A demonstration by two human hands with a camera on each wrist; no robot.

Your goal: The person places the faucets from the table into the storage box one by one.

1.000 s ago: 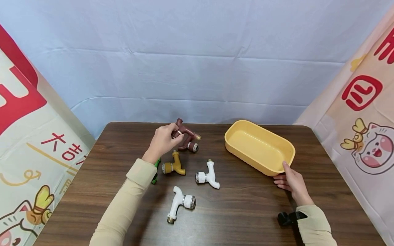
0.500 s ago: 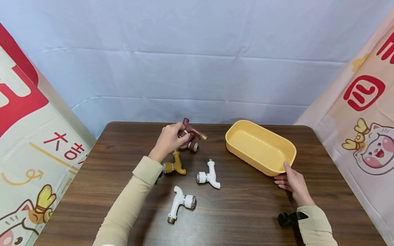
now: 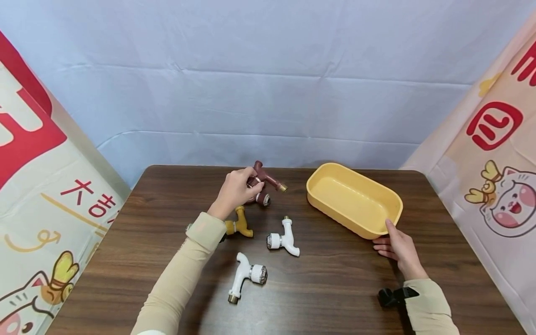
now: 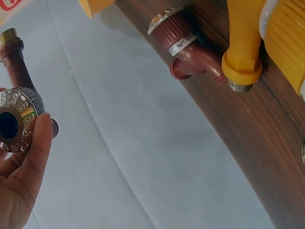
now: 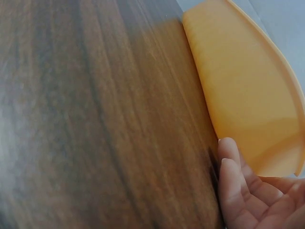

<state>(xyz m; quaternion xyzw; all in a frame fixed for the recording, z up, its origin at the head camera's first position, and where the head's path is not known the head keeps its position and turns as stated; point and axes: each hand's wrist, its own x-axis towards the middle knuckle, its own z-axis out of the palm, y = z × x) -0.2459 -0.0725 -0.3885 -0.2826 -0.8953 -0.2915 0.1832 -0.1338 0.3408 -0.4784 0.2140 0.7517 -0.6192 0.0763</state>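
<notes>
My left hand [image 3: 235, 190] pinches a maroon faucet [image 3: 270, 178] by its round knob, its brass-threaded end pointing right. In the left wrist view this faucet [image 4: 19, 69] shows its silver-rimmed knob face, with the thumb along the side. Just below it in the head view lies a second maroon faucet [image 3: 263, 199], partly covered by the hand. A yellow faucet [image 3: 240, 227] lies nearer, its knob partly behind the sleeve. At the right, my right hand [image 3: 401, 250] grips the near corner of a yellow plastic bin [image 3: 335, 222], thumb on the rim, fingers against the outer wall [image 5: 238, 81].
Two white faucets lie toward the middle of the wooden table [image 3: 326, 288]: one upper [image 3: 287, 239], one nearer [image 3: 242, 275]. The bin is bare inside. A pale cloth [image 3: 268, 93] hangs behind the table's far edge, with printed banners at both sides.
My left hand has carried the maroon faucet a little to the right, over the second maroon one. The sleeve now covers the green faucet seen earlier. My right hand and the bin stay put.
</notes>
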